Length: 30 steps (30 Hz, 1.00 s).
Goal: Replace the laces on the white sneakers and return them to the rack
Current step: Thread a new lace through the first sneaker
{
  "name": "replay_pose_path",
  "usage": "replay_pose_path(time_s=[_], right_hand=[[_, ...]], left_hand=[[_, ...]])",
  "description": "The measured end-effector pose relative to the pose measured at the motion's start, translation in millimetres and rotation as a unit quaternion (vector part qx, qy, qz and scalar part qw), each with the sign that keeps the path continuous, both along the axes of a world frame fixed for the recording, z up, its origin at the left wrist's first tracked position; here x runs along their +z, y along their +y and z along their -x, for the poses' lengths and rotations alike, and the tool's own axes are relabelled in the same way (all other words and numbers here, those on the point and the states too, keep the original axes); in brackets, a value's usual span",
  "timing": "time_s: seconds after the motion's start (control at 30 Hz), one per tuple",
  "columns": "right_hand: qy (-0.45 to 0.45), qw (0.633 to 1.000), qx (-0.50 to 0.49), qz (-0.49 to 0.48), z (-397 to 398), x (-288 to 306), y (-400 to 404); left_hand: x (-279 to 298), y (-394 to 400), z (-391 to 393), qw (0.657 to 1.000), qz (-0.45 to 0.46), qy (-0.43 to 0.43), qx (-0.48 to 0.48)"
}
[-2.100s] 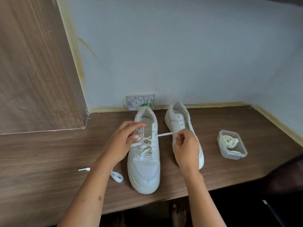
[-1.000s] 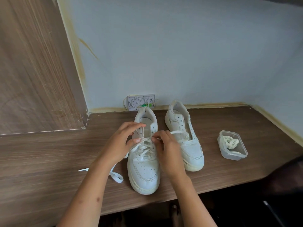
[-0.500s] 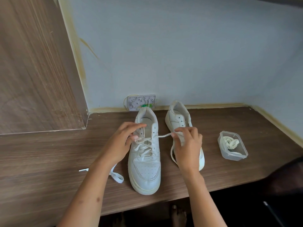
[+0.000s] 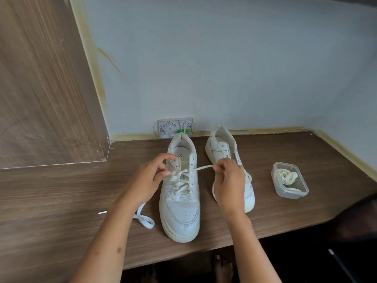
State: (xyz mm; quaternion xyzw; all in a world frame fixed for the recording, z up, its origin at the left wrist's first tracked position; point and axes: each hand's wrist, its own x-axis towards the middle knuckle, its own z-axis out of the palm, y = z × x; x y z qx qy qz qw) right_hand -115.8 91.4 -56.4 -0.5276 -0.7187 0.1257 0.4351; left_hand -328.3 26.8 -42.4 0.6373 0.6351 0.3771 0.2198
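Observation:
Two white sneakers stand toes toward me on the wooden desk point(image 4: 306, 156). The left sneaker point(image 4: 180, 211) is laced part way up with a white lace point(image 4: 181, 184). My left hand point(image 4: 145, 180) holds the sneaker's left collar, and its thumb presses the lace at an eyelet. My right hand point(image 4: 229, 182) pinches the lace's right end, stretched taut from a right eyelet. The lace's other end point(image 4: 143, 219) trails on the desk under my left forearm. The right sneaker point(image 4: 221, 148) has no lace and is half hidden behind my right hand.
A clear plastic tub point(image 4: 302, 192) with a coiled cream lace point(image 4: 287, 176) sits to the right. A white wall box point(image 4: 175, 127) is behind the shoes. A wooden cabinet side point(image 4: 40, 99) rises at the left. The desk's front edge runs just below the left sneaker's toe.
My right hand went to the left sneaker's eyelets, then drew back to the right, and the lace end now runs taut. My left hand has stayed on the collar.

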Motion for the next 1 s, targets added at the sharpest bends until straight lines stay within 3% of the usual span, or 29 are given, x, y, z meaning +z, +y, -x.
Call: replay_pose_path(time_s=[0.1,0.33,0.6,0.8,1.0], right_hand=[[-0.015,1.000,-0.012,-0.001,-6.0,-1.1,2.1],[-0.071,0.987,0.142,-0.018,16.0,-1.1,-9.8],[0.003,0.999,0.027,0.016,-7.6,6.8,0.4],[-0.035,0.998,0.051,0.011,-4.1,4.6,-3.9],[0.001,1.000,0.022,0.020,-7.4,6.3,-8.0]], left_hand=[[4.0,-2.1,-1.9,1.000,0.006,0.001,0.005],[8.0,-5.2,-6.4,1.000,0.004,0.016,0.016],[16.8,-5.9,-6.2,0.996,0.020,0.012,0.089],[15.9,-6.0,-7.1,0.995,0.049,0.010,0.081],[20.2,-14.6,-5.6,0.993,0.106,0.008,0.043]])
